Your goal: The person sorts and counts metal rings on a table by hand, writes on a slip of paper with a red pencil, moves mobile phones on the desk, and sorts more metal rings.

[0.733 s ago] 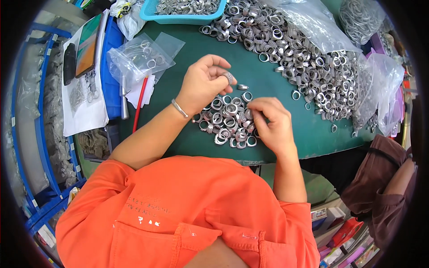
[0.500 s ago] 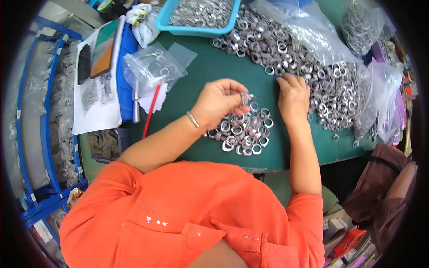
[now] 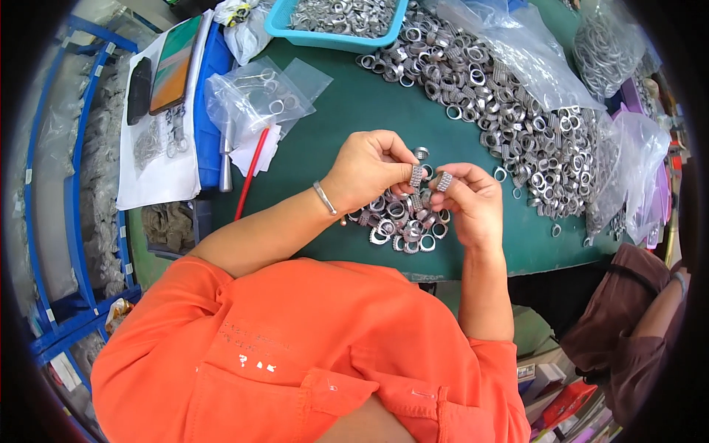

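My left hand (image 3: 375, 168) pinches a silver ring (image 3: 416, 176) with a wide patterned band between thumb and fingertips. Close beside it, my right hand (image 3: 473, 198) holds another patterned ring (image 3: 444, 181) in a pinch. The two rings are apart, side by side above a small heap of rings (image 3: 399, 224) on the green table (image 3: 325, 118). One more ring (image 3: 421, 153) lies just beyond my left fingertips. To the right spreads a much larger pile of silver rings (image 3: 480, 81).
A light blue basket (image 3: 325, 37) of metal pieces stands at the back. Clear plastic bags (image 3: 258, 96), a red pen (image 3: 252, 173) and a phone-like dark object (image 3: 139, 90) lie to the left. Blue shelving (image 3: 77, 184) borders the left; another person's sleeve (image 3: 605, 317) shows at right.
My right hand has come back from the edge of the large pile toward my left hand, with a ring in its fingers. The left hand still holds its ring.
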`<state>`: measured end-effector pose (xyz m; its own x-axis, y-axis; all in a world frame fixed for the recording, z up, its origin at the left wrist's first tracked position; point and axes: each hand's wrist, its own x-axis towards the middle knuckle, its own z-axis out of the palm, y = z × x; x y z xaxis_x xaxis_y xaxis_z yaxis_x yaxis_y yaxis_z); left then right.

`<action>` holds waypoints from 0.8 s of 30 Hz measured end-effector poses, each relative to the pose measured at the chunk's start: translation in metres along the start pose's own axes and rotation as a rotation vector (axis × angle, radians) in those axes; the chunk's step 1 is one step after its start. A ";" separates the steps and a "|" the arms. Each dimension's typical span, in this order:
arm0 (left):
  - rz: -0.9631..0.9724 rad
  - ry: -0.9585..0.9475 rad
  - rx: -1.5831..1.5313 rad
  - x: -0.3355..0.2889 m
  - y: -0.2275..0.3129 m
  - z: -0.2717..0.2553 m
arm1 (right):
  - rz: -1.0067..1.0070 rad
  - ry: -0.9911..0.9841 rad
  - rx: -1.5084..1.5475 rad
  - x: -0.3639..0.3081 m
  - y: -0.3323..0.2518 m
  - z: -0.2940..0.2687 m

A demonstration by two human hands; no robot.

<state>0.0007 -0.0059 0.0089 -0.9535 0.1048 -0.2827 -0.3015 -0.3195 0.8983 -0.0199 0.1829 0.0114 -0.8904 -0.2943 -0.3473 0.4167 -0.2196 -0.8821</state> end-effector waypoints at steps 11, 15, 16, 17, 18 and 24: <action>0.078 -0.085 0.161 -0.008 0.000 0.009 | 0.030 -0.034 0.053 -0.012 0.006 0.005; 0.100 -0.128 0.185 -0.009 -0.002 0.010 | -0.044 -0.006 -0.024 -0.018 0.008 0.008; 0.194 -0.134 0.318 -0.010 -0.001 0.011 | -0.063 0.007 -0.058 -0.020 0.007 0.008; 0.290 -0.139 0.449 -0.010 0.000 0.011 | -0.077 -0.007 -0.029 -0.021 0.008 0.007; 0.502 -0.186 0.618 -0.006 0.000 0.005 | -0.061 -0.036 -0.016 -0.022 0.007 0.008; 0.463 -0.306 0.619 0.003 0.006 0.008 | -0.109 -0.100 -0.135 -0.024 0.009 -0.004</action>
<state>-0.0042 -0.0001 0.0156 -0.9103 0.3705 0.1846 0.2628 0.1728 0.9492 0.0048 0.1915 0.0111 -0.9036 -0.3676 -0.2199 0.2843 -0.1307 -0.9498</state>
